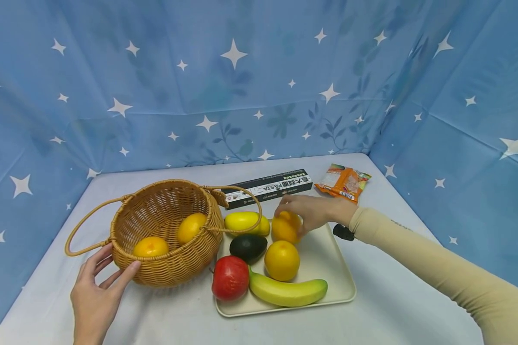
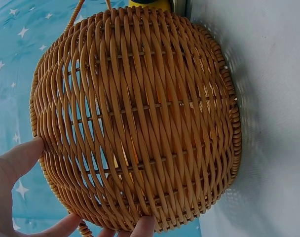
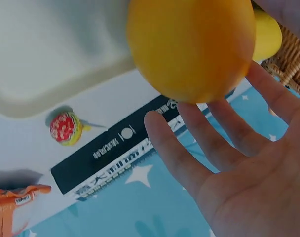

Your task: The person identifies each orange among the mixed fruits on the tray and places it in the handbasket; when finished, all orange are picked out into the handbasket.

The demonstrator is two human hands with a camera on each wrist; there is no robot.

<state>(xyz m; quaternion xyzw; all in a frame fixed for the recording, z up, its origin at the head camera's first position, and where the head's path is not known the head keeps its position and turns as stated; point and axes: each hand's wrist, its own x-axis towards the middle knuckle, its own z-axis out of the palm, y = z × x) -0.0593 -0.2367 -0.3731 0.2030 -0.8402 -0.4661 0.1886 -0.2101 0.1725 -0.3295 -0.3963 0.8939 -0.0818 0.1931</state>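
My left hand [image 1: 97, 292] holds the near left side of a wicker basket [image 1: 172, 268], its thumb and fingers spread against the weave by the rim. Inside the basket lie two orange-yellow fruits, one in front [image 1: 151, 247] and one at the right [image 1: 192, 227]. Over the far part of a cream tray [image 1: 328, 268], my right hand [image 1: 306, 211] grips an orange [image 1: 286, 226]; the right wrist view shows its fingers curved along the fruit's side. Also on the tray are another orange [image 1: 282, 261], a banana [image 1: 287, 291], a red apple-like fruit [image 1: 230, 278], an avocado [image 1: 248, 247] and a yellow fruit [image 1: 241, 221].
Behind the tray lies a black pasta box [image 1: 269, 189], with an orange snack packet [image 1: 343, 182] to its right. A red and yellow wrapped lollipop [image 3: 65, 128] lies between tray and box. The basket's right handle [image 1: 259, 208] overhangs the tray. Starred blue curtains enclose the table.
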